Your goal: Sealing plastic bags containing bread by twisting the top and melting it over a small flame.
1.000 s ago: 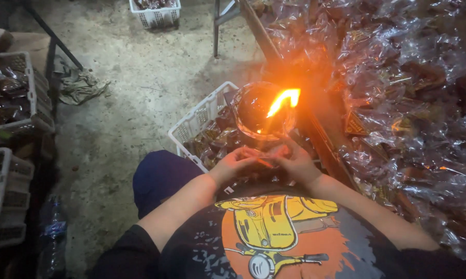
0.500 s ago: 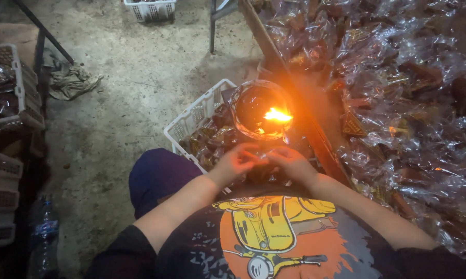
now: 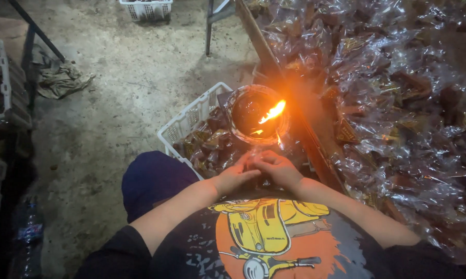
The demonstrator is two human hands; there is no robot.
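Two hands are working right in the middle of the frame, just below a small flame. The left hand (image 3: 236, 177) and right hand (image 3: 275, 169) are pressing together, fingers curled around a small plastic packet (image 3: 253, 156) that's barely showing between the fingertips. Both hands look closed on it, though the packet is mostly hidden, so I can't tell how each finger is sitting.

My guess is that the packet is very light, thin and crinkly, kind of slippery too, and the film would go soft fast near heat. Pinching it by the top edge with the fingertips, keeping skin well back from the fire, seems like the sensible spot to hold.

Just above the hands, a round metal bowl (image 3: 257, 114) is holding dark liquid, and the flame (image 3: 272, 111) is burning off one side of it, glowing orange over everything nearby.

Left of the bowl, a white plastic basket (image 3: 187, 122) is sitting on the concrete floor (image 3: 119, 88), filled with dark brown wrapped snacks (image 3: 210, 144). Another white basket (image 3: 145, 9) is peeking in at the top edge, contents too dim to tell.

Filling the whole right side, a huge pile of clear bags (image 3: 398, 93) with more dark pieces inside is spreading out. A crumpled rag (image 3: 62, 78) is lying at upper left, and a plastic bottle (image 3: 29, 232) at lower left.
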